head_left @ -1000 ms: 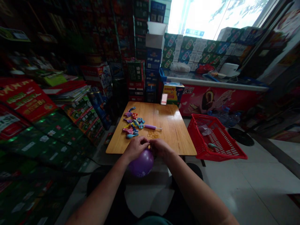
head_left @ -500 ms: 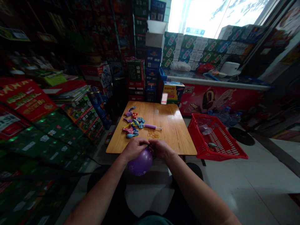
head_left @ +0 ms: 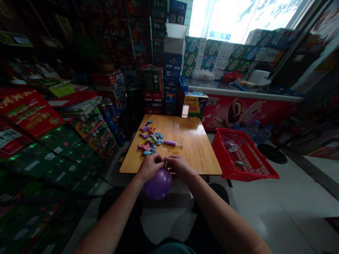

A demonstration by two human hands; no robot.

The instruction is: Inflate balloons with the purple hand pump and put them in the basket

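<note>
An inflated purple balloon (head_left: 158, 184) hangs below my hands at the near edge of the wooden table (head_left: 185, 127). My left hand (head_left: 150, 168) is closed on the balloon's neck. Fingers of my right hand (head_left: 179, 165) are pinched together at the same neck, close beside the left fingertips; what they hold is too small to make out. Beyond the hands lies a small pile of thin yellowish rubber bands (head_left: 173, 151). Behind it rests a purple hand pump (head_left: 169, 143), and several flat coloured balloons (head_left: 148, 146) are heaped on the table's left side.
A red plastic basket (head_left: 225, 155) stands right of the table, with a few items inside. Stacked green boxes (head_left: 53, 176) rise on the left. Behind the table are more cartons (head_left: 173, 67) and a red-fronted freezer (head_left: 238, 113).
Both hands have shifted slightly at the balloon's neck, and the right fingers have moved a little left and up. The balloon stays nearly in place.
</note>
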